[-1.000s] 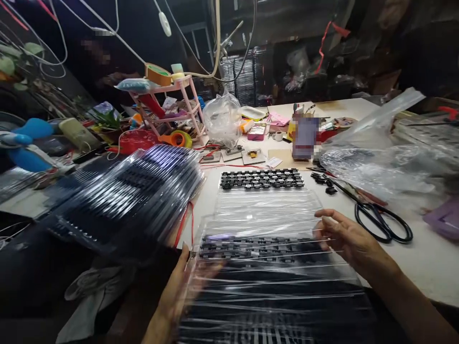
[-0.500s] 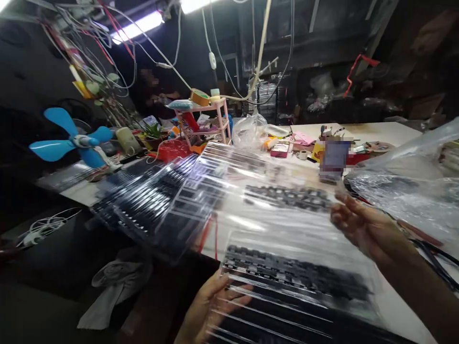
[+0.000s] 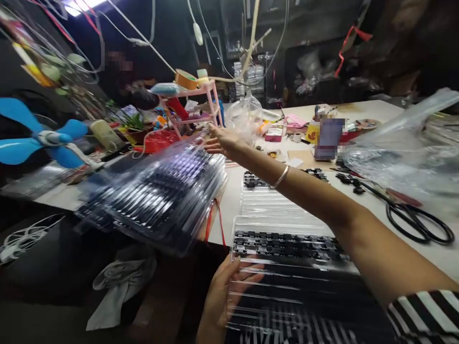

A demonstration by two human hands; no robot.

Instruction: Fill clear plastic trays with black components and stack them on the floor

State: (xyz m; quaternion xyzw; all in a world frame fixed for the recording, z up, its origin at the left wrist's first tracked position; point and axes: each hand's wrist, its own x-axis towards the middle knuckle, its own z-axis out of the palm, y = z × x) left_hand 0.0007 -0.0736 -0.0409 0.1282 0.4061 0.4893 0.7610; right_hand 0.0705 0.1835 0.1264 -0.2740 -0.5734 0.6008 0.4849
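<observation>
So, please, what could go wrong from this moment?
The clear tray may tip and spill its black pieces, since only the left hand visibly holds it. The tray stack lies skewed and seems to overhang the table, so the right hand at its far end could nudge it off.

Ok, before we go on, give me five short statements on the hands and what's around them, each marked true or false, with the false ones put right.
1. The left hand holds the near clear tray at its left edge. True.
2. The right hand is on the scissors. False: it is at the far end of the tray stack; the scissors lie off to the right.
3. A bracelet circles the right forearm. True.
4. The fan's blades are red. False: the fan has blue blades.
5. Black parts show toward the near clear tray's far end. True.
</observation>
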